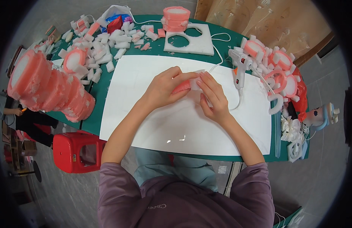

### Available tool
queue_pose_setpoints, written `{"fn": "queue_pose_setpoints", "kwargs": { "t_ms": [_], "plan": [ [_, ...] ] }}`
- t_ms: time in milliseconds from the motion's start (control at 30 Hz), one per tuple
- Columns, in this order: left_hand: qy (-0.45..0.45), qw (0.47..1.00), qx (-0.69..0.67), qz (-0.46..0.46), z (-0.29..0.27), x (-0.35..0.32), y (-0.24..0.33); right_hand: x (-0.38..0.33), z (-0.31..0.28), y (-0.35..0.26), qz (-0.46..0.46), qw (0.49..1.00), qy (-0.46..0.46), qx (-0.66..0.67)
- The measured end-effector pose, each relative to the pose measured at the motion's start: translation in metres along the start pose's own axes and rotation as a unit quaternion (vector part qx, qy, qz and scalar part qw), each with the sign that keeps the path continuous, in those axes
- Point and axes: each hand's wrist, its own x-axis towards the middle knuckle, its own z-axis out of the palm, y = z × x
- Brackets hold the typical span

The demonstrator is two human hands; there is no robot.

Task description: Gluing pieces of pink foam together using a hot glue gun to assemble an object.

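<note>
Over the white sheet (176,125), my left hand (163,88) grips a pink foam piece (181,87), its thumb below and fingers above. A small white foam piece (194,85) sits against the pink one's right end. My right hand (214,99) has its fingers close together on that white piece, the thumb bent in below. Fingers cover much of both pieces, so the full shape of the pink foam is hidden. To the right of my right hand, a white glue gun (240,68) stands on the sheet, its cord trailing down.
Pink foam rings are stacked (50,87) at the left. White foam blocks (103,47) lie heaped at the back left. Behind the sheet is a white foam panel (200,45) with round holes. Foam rings (280,60) crowd the right edge. A red stool (65,152) stands left.
</note>
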Motion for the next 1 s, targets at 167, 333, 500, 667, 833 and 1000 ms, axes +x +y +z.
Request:
{"fn": "queue_pose_setpoints", "kwargs": {
  "t_ms": [167, 333, 500, 667, 833, 1000],
  "plan": [
    [0.005, 1.0, 0.002, 0.004, 0.0011, 0.0001, 0.0002, -0.0013, 0.0011, 0.0005, 0.003, 1.0, 0.003, 0.003],
    [0.007, 1.0, -0.003, 0.001, 0.0016, -0.0001, -0.0028, -0.0004, 0.0012, -0.0004, 0.004, 1.0, 0.001, 0.0],
    [0.009, 1.0, -0.004, 0.003, 0.0011, -0.0007, -0.0036, -0.0004, 0.0018, -0.001, 0.009, 1.0, -0.003, 0.004],
    [0.006, 1.0, -0.014, -0.01, -0.0007, 0.0006, -0.0026, -0.001, 0.0028, -0.0004, 0.016, 1.0, -0.025, -0.005],
    [0.004, 1.0, -0.015, -0.014, -0.0001, -0.0002, -0.0033, -0.0033, 0.0035, 0.0011, 0.021, 1.0, -0.016, 0.008],
    [0.004, 1.0, -0.016, -0.015, -0.0003, -0.0002, -0.003, -0.0066, 0.0059, 0.002, 0.02, 1.0, -0.016, 0.016]
  ]
}}
